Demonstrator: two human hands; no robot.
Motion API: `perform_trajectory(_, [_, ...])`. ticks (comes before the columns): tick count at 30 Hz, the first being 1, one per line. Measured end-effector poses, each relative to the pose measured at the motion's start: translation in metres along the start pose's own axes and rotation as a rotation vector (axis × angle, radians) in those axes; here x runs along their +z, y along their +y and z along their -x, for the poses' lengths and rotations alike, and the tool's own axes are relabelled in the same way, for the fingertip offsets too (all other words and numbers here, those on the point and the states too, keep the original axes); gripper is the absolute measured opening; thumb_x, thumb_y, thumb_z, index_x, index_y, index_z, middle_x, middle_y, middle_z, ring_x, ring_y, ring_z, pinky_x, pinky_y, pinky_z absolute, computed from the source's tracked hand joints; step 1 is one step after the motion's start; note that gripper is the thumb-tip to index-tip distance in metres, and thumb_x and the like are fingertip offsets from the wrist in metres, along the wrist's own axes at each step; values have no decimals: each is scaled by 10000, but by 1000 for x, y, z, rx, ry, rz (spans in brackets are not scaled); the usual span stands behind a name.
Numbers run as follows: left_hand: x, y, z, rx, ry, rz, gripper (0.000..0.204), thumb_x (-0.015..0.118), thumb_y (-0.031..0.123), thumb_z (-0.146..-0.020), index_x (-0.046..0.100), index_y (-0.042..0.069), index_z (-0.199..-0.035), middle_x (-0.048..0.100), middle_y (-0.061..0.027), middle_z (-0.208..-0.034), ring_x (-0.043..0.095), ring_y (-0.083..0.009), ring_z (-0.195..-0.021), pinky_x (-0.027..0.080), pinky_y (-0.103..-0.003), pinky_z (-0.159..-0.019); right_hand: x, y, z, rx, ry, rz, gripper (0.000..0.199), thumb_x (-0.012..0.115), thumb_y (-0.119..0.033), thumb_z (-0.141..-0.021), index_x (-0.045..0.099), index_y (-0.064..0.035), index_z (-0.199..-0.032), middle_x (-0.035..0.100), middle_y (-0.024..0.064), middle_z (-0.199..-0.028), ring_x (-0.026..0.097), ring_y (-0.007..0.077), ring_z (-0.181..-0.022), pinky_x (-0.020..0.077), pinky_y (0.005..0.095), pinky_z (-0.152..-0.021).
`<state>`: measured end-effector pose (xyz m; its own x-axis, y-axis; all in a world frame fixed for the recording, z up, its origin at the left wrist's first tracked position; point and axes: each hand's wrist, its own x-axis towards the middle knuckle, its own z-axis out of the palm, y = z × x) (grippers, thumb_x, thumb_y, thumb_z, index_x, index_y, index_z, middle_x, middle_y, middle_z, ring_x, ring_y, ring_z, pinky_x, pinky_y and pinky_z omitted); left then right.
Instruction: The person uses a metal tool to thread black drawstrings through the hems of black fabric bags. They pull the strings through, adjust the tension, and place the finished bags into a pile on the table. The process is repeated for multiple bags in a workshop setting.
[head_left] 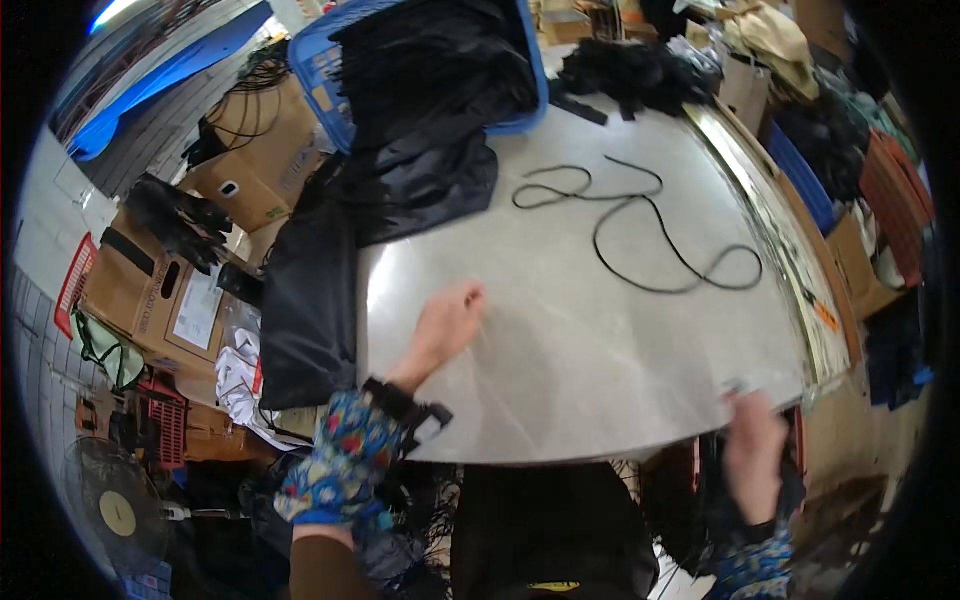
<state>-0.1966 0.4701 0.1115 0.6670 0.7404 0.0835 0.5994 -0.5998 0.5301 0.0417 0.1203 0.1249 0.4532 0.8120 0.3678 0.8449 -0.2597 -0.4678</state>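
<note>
My left hand (450,325) is over the middle of the pale metal-looking tabletop (560,360), its fingers curled closed. Whatever they pinch, if anything, is hidden. At the table's near right corner, my right hand (757,445) is smeared by motion; it looks closed, with a small greyish bit (736,385) at its fingertips that I cannot make out. A thin black cord (650,290) lies in loose loops on the far right of the tabletop, apart from both hands. Beyond my left hand, black fabric (430,185) spills out of a blue plastic basket (541,90).
More black cloth (310,310) hangs over the left edge. A heap of black strips (635,75) sits at the back. Cardboard boxes (165,310) and a fan (115,510) stand at left. A long pale rail (765,210) with an orange-handled tool (823,312) borders the right edge.
</note>
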Motion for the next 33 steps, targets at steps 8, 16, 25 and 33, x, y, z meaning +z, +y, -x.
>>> perform_trajectory(8, [15, -100, -99, 48, 316, -398, 421, 529, 229, -859, 525, 2, -1213, 565, -196, -1207, 526, -335, -1120, 383, -436, -990, 63, -50, -15, -17, -139, -136, 94, 564, 39, -833, 556, -2, -918, 512, 177, -754, 527, 378, -614, 395, 411, -500])
perform_trajectory(16, [64, 3, -24, 133, 40, -324, 544, 437, 360, -945, 316, 118, -1417, 201, -196, -1496, 170, -428, -1367, 173, -600, -1067, 78, -66, -23, -89, -227, -129, 170, 603, -11, -815, 576, -27, -982, 530, 125, -786, 553, 325, -603, 427, 388, -491])
perform_trajectory(25, [40, 83, 142, -169, 330, 564, 252, 578, 117, -895, 569, 6, -1120, 575, -76, -1058, 540, -163, -971, 425, -291, -890, 97, -68, -33, -211, -269, 71, 197, 535, -46, -838, 549, -32, -1034, 475, 113, -806, 595, 286, -697, 461, 391, -529])
perform_trajectory(33, [45, 63, 199, -542, 448, 950, 239, 538, 148, -946, 535, -32, -1104, 626, -105, -1019, 569, -86, -731, 470, -213, -641, 93, -45, -72, -466, -329, 21, 169, 548, -52, -815, 587, -31, -978, 505, 115, -817, 585, 312, -687, 462, 398, -553])
